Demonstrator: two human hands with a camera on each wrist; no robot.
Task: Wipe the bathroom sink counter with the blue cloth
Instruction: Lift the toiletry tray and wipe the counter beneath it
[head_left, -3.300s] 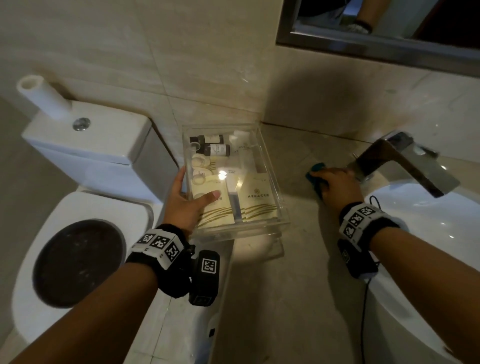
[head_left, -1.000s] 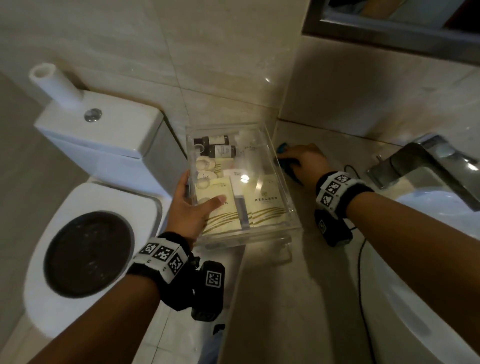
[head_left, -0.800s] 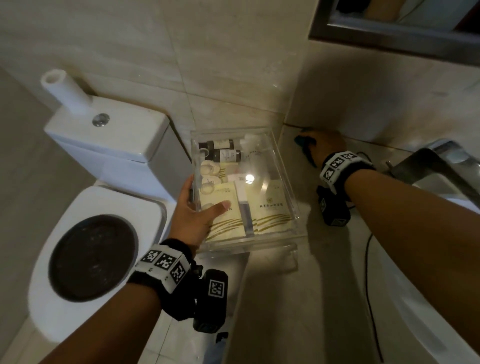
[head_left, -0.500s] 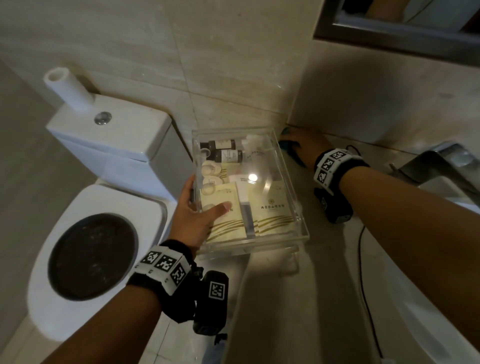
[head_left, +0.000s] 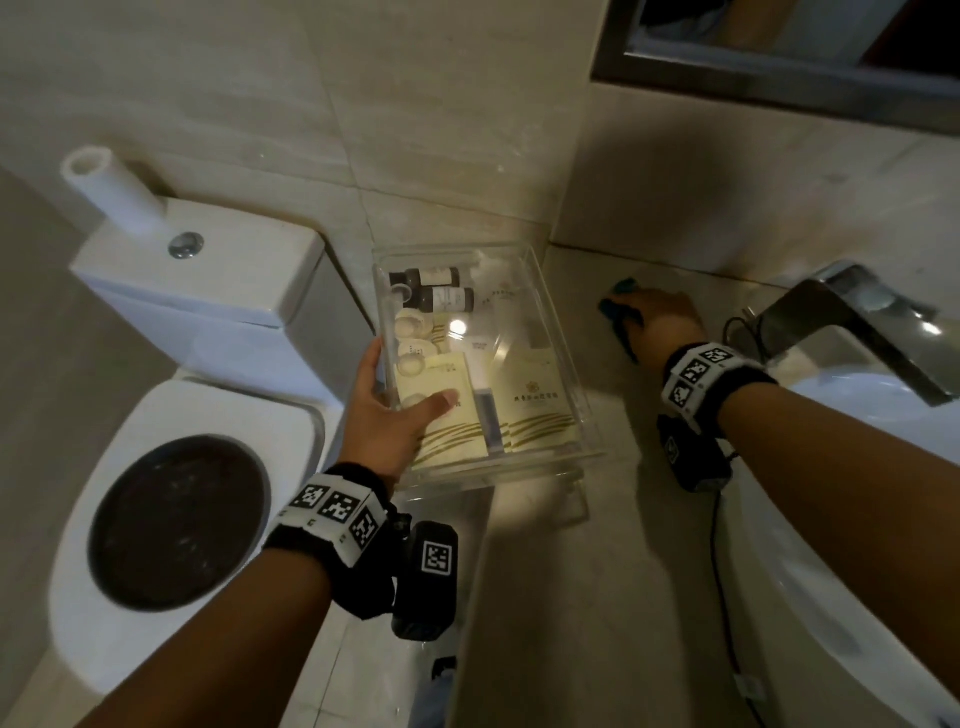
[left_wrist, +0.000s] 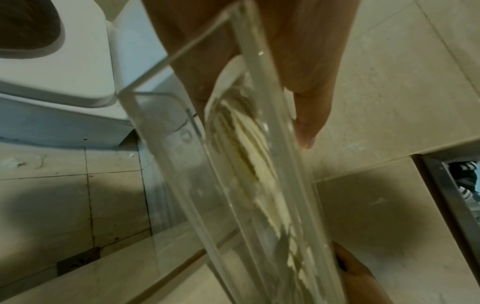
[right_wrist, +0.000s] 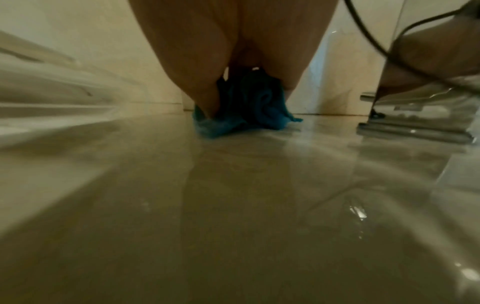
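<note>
Blue cloth (head_left: 618, 301) lies bunched on the counter (head_left: 597, 597) near its back edge, the right hand (head_left: 657, 325) curled over it and pressing it down. Just right stands the chrome faucet (head_left: 852, 332); to its left, the left hand (head_left: 387, 415) grips a clear toiletry tray (head_left: 566, 364) lifted over the counter's left edge beside the toilet (head_left: 208, 405).

My left hand (head_left: 387, 415) is raised, thumb lying flat on top and fingers underneath — a pinching hold. My right arm reaches forward, its hand (head_left: 655, 325) palm-down, fingers bunched and pressing low — wrist nearly level.
</note>
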